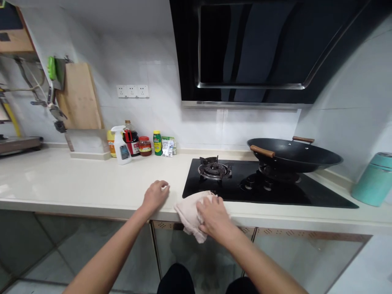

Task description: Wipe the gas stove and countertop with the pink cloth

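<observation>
A pale pink cloth (190, 210) is bunched under my right hand (214, 215), whose fingers grip it. The cloth lies over the counter's front edge, and its lower part hangs down in front of the cabinet. Its upper edge reaches the near left corner of the black gas stove (196, 179). My left hand (155, 195) rests on the white countertop (92, 179), left of the stove and apart from the cloth. Its fingers are loosely bent with a gap beside the thumb, and nothing shows in it.
A black wok (294, 153) with wooden handles sits on the right burner; the left burner (214, 169) is bare. A white spray bottle (121, 147), a red-lidded jar (145, 147) and other bottles stand along the wall. A teal container (374, 179) is far right. The range hood (245, 53) hangs overhead.
</observation>
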The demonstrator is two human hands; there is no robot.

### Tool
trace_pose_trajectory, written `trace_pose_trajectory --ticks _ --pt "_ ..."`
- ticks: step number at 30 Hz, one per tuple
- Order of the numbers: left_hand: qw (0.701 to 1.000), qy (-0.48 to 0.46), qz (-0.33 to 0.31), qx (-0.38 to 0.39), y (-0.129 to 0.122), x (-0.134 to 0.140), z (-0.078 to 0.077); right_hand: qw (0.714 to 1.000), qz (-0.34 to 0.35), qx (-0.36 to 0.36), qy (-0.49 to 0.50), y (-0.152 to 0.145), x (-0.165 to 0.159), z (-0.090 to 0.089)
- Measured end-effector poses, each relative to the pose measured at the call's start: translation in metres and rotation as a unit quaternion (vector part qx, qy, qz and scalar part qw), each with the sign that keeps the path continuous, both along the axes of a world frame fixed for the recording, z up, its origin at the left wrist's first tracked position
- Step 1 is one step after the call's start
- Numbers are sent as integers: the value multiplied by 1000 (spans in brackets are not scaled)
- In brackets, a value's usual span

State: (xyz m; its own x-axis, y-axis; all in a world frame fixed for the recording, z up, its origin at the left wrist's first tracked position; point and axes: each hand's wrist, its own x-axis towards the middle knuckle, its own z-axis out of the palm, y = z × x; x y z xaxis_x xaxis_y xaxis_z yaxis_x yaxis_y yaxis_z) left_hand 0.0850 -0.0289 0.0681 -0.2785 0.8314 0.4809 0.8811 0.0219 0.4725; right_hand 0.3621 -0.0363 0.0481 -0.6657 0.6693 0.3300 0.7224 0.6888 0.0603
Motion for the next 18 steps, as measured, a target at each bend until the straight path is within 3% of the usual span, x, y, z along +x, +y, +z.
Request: trace_pose_trajectory --ticks 5,9,13,18 --pt "999 -16 35 -5 -3 -25 -12 999 6 25 -40 -5 -112 -3" --pt "996 -48 70 -10 -2 -31 -12 997 60 43 -14 -6 -155 -13" --pt "994 -60 92 -14 -1 -32 -9 992 103 53 39 -6 -145 -21" --pt "994 -52 94 -14 -3 -29 -8 993 67 31 90 1 -77 -33"
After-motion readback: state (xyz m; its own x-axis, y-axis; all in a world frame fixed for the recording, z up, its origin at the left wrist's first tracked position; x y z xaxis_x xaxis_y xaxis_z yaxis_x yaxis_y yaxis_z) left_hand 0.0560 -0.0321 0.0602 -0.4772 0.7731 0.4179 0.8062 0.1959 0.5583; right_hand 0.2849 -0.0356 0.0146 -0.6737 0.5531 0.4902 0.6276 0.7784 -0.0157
